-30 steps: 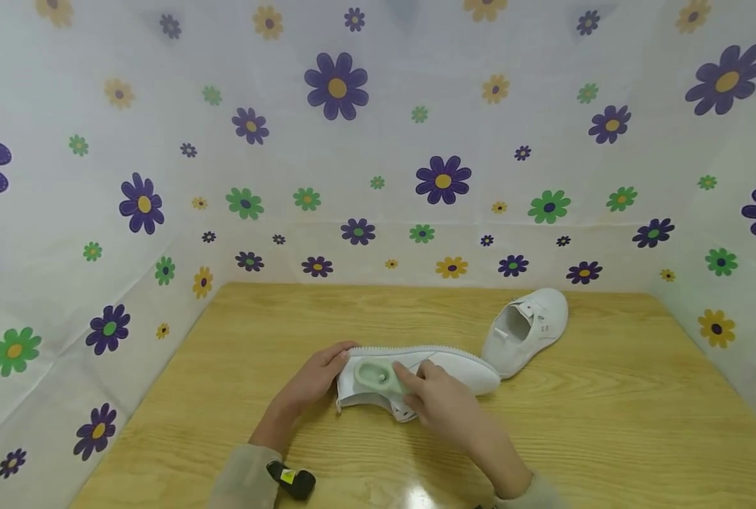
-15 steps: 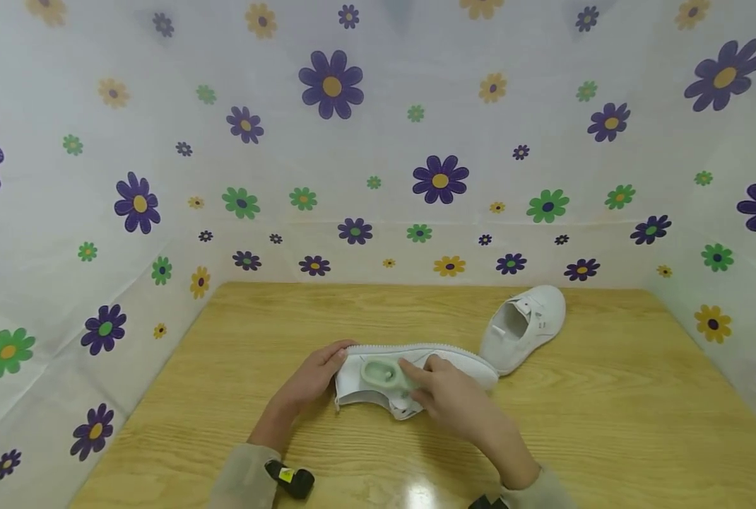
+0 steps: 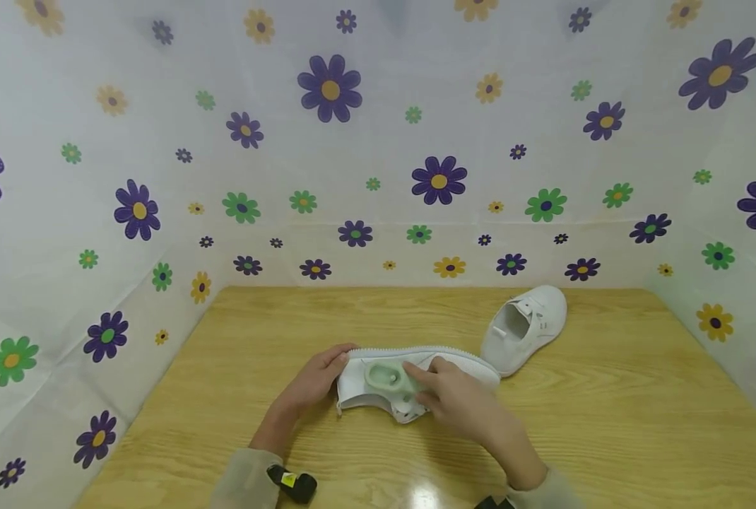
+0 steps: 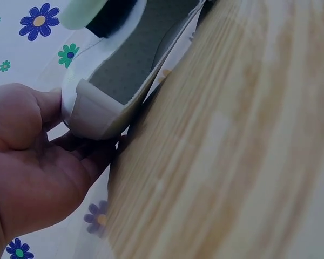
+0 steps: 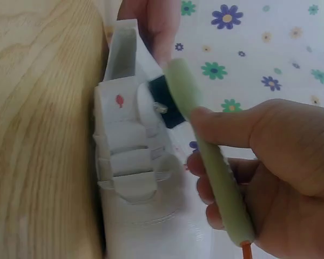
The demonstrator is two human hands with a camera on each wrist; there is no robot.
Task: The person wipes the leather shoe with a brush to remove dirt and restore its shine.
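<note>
A white lace-up shoe [image 3: 352, 387] lies on its side on the wooden table, its toothed sole edge facing away and its toe to the right. My left hand [image 3: 311, 382] holds the heel, thumb on the upper side and fingers around the back, as the left wrist view shows at the shoe's heel [image 4: 94, 116]. In my right hand [image 3: 470, 406] is a pale green brush [image 3: 387, 377], gripped by its handle [image 5: 221, 189] with the thumb along it. Its dark bristles [image 5: 166, 102] rest against the side of the shoe near the opening.
A second white shoe [image 3: 543, 322] stands at the back right, close to the first shoe's toe. White flower-printed sheeting [image 3: 378, 141] encloses the table [image 3: 607, 396] at the back and sides. Black wrist devices [image 3: 298, 486] sit at both cuffs.
The brush has slid a little to the right along the shoe's side, toward the toe, together with my right hand. My left hand and both shoes stay nearly in place.
</note>
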